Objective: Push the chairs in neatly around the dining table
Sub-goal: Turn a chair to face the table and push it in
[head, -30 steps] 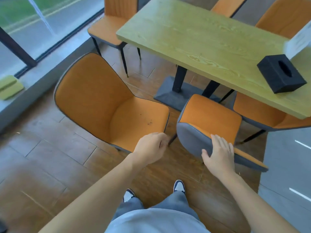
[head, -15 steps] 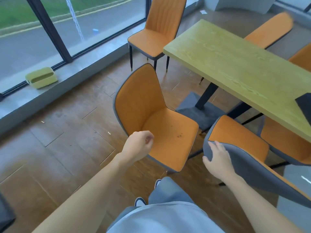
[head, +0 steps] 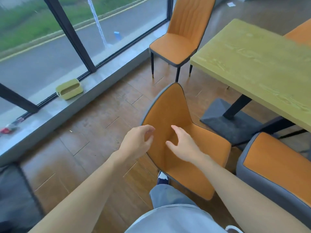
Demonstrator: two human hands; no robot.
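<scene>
Both hands are being held over the orange padded chair w/ grey trim point(head: 193, 162), which is standing pulled out near the corner of the yellow-green wooden dining table point(head: 262, 68), the left hand point(head: 136, 143) loosely curled & empty, the right hand point(head: 183, 145) spread, nothing being gripped.

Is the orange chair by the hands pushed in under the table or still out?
Out. The near chair stands on open floor, its whole seat clear of the table edge and turned sideways.
</scene>
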